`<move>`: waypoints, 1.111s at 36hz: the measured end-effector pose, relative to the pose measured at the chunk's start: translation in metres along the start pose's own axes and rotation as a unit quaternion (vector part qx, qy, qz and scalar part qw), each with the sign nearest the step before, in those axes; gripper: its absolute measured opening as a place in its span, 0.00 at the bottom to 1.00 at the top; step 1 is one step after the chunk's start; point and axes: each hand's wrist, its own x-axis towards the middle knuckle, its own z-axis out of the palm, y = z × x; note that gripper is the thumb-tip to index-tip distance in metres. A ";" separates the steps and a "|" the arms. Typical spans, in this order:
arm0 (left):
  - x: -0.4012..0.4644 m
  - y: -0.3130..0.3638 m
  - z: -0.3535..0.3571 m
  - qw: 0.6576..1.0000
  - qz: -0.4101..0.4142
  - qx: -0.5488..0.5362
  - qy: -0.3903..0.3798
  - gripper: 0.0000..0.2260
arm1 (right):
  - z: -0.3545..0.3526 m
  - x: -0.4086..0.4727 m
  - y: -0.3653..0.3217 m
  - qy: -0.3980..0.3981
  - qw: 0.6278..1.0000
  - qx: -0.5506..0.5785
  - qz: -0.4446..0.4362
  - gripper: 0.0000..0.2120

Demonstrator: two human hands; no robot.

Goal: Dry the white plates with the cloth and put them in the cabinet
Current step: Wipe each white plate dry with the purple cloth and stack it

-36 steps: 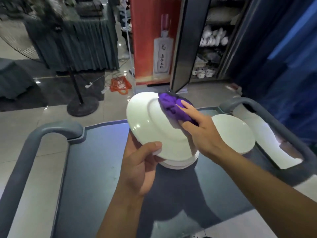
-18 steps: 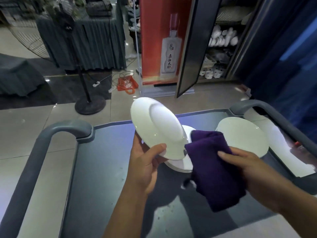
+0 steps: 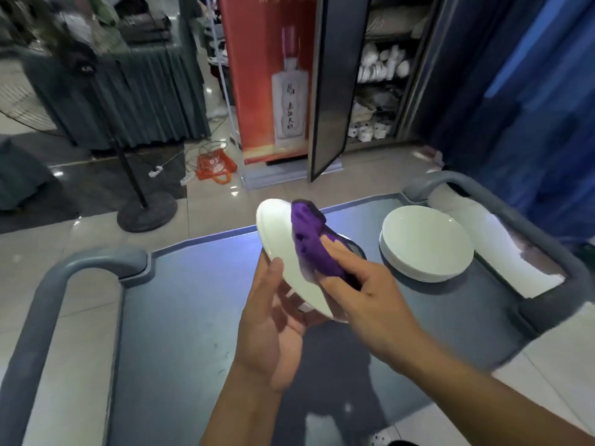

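Observation:
My left hand holds a white plate tilted on edge above the grey cart top, thumb on its near rim. My right hand presses a purple cloth against the plate's right face. A stack of white plates rests on the cart to the right. The cabinet stands ahead with its dark door swung open and white crockery on its shelves.
Grey cart handles rise at the left and right. A red bottle banner stands left of the cabinet. On the tiled floor sit a fan stand base and an orange bag. Blue curtain hangs right.
Half a second ago the cloth hung from my right hand below the plate; now it is pressed on the plate again. The plate is tilted more on edge.

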 end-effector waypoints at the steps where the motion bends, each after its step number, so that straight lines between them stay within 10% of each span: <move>1: -0.002 0.000 0.002 1.000 -0.008 -0.009 0.011 0.27 | 0.000 -0.003 0.001 0.005 1.000 -0.013 -0.012 0.26; 17: 0.001 0.009 -0.014 0.982 -0.066 -0.104 0.142 0.20 | -0.039 -0.055 0.056 -0.070 0.966 -0.192 -0.158 0.32; 22: 0.002 0.008 -0.023 0.983 -0.056 -0.106 0.141 0.19 | -0.060 -0.067 0.077 0.027 0.994 -0.098 -0.033 0.34; 28: 0.000 0.006 -0.027 0.984 -0.066 -0.122 0.115 0.14 | -0.100 -0.068 0.115 0.157 0.948 0.059 0.271 0.12; 34: -0.002 -0.002 -0.026 0.979 -0.101 -0.131 0.115 0.13 | -0.122 -0.092 0.149 0.125 0.955 -0.238 0.130 0.16; 40: -0.001 -0.012 -0.029 0.970 -0.142 -0.136 0.140 0.11 | -0.095 -0.135 0.237 -0.064 0.882 -0.462 0.071 0.22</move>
